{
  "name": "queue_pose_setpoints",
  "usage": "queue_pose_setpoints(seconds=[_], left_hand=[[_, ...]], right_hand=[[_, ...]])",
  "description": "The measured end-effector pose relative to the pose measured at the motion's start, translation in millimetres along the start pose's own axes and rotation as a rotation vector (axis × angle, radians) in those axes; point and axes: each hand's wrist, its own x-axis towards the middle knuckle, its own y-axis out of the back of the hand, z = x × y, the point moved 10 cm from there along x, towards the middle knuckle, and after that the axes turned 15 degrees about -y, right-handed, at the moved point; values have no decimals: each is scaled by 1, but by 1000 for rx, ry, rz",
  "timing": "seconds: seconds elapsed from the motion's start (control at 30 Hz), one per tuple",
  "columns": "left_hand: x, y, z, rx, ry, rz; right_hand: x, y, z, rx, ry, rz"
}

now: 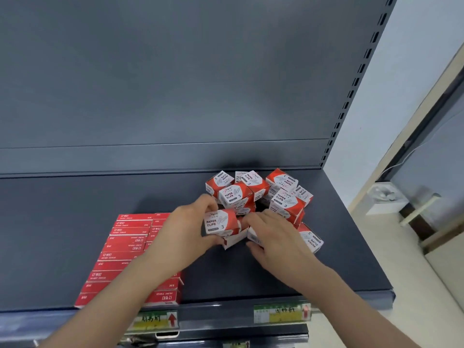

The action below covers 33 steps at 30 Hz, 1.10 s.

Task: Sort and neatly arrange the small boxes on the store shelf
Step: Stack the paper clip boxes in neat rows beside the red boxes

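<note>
Squarely at mid-shelf, gripping one paper clip box (221,222) in the left hand (185,232): fingers (208,200) curled over its far top edge, thumb tucked under its near edge, printed face upward. Lifted slightly or resting on the lower box (234,239) beneath it, cannot tell which.

Just beside, touching that held box, the right hand (273,237), palm down, fingers bent over a white-sided box (253,236) with the thumb at its near side. Pinched or merely covered, cannot tell.

Behind both hands, toward the back right of the dark grey shelf (75,202), a loose pile (261,194) of red-and-white paper clip boxes, tilted every way, some stacked on others, none in line. Off the near right edge of that heap, close by the right wrist, a flat box (311,238) with its label turned sideways.

Left of the hands, two neat columns of flat red staple boxes (125,249), running from the front edge toward the middle, partly hidden under the left forearm.

Along the front rail, yellow-and-green tags with red arrows: a left price label (157,320) below the staple boxes, a right price label (281,313) below the right arm.

Farther back, a plain grey back panel (175,71) and, at its right edge, a slotted upright (351,96).
</note>
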Motion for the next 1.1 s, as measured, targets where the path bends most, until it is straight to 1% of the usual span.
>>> queue_pose_setpoints(seconds=[0.13, 0.27, 0.33, 0.4, 0.43, 0.47, 0.53, 0.57, 0.6, 0.67, 0.73, 0.83, 0.93, 1.03, 1.1], left_hand=[[-10, 20, -8, -20, 54, 76], [-16, 27, -16, -63, 79, 111], [-17, 25, -20, -94, 91, 105], [-18, 20, -20, -128, 96, 85], [-18, 17, -19, -147, 94, 68], [-18, 14, -17, -170, 89, 48], [-14, 4, -8, -217, 58, -2], [-12, -3, -3, -225, 38, -39], [-11, -11, 3, -213, 22, -85], [-9, -28, 9, -171, 2, -182], [-9, -45, 13, -126, -18, -277], [-11, -60, 15, -10, -30, -381], [-6, -65, 15, 76, -24, -412], [-6, -67, 20, 95, -57, -432], [-15, -71, 22, 37, -55, -462]], right_hand=[[25, -23, -20, -126, 107, -99], [21, -29, -26, -191, 176, -99], [10, -31, -29, -175, 204, -129], [-1, -35, -22, -88, 168, -242], [-6, -35, -14, -43, 120, -283], [-11, -29, -4, -8, 66, -271], [-19, -7, 21, 57, -66, -150], [-23, 4, 33, 38, -120, -65], [-27, 11, 40, 7, -170, -33], [-35, 10, 53, -66, -271, -68], [-40, 3, 60, -113, -326, -143], [-40, 2, 61, -132, -336, -143], [-35, 1, 60, -154, -314, -162], [-35, -5, 60, -157, -266, -255], [-40, -13, 58, -116, -219, -335]])
